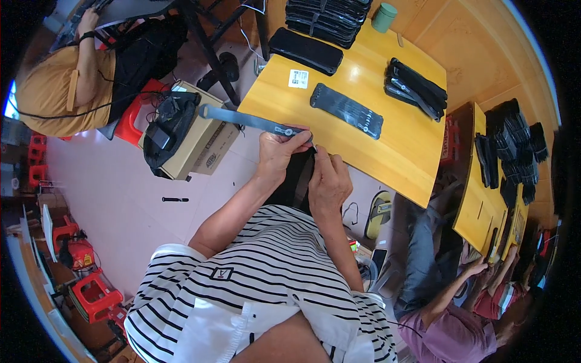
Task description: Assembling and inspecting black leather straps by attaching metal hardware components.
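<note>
My left hand (276,156) pinches a long dark grey strap (239,118) with a rounded far end and pale printing near my fingers. The strap stretches out to the left, past the table's near edge. My right hand (330,183) is closed at the strap's near end, its fingertips pressed together just beside my left fingers. That end is mostly hidden by the fingers. Beyond my hands, a flat row of similar straps (347,111) in clear wrapping lies on the yellow table (387,163).
Black strap bundles (416,88) and a tall stack (327,21) sit on the table, with a white label (298,78) and green canister (384,17). A carton (209,148) holding a black bag stands left. People work on both sides; a yellow slipper (379,215) lies below.
</note>
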A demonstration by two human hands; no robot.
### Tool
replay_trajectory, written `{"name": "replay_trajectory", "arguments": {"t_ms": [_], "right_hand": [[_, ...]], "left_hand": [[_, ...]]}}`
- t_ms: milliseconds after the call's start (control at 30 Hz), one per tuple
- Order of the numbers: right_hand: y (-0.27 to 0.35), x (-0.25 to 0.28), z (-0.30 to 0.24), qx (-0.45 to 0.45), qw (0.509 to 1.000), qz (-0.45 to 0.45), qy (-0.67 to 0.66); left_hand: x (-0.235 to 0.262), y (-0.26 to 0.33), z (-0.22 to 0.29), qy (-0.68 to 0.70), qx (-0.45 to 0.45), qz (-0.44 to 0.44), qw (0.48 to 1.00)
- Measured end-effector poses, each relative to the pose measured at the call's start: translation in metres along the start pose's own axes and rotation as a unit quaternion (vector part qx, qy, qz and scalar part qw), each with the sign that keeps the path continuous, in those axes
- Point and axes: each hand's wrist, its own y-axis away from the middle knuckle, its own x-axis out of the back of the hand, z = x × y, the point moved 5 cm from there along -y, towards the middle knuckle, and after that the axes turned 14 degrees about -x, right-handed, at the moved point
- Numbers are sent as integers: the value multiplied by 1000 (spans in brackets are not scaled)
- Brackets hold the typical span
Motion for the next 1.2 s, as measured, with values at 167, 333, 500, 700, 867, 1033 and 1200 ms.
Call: {"name": "replay_trajectory", "arguments": {"t_ms": [167,333,500,700,867,1033,1200], "right_hand": [[1,-4,5,-26,998,-6,-56],[2,-15,15,-49,979,-42,-193],[16,-52,39,-326,762,-283,-482],[6,-28,25,-160,930,-133,-304],[-7,-7,15,132,991,-2,-31],[-15,-8,13,278,950,-107,91],[-9,-28,33,71,987,-86,-113]], "left_hand": [[-1,4,1,-10,-74,12,997],[3,3,0,1,-61,6,998],[5,3,-2,-25,-77,-19,997],[6,1,4,-68,-90,-35,993],[20,-21,8,-138,21,-116,983],[20,-22,1,-224,115,-210,945],[2,-11,-3,-140,-23,-96,985]]}}
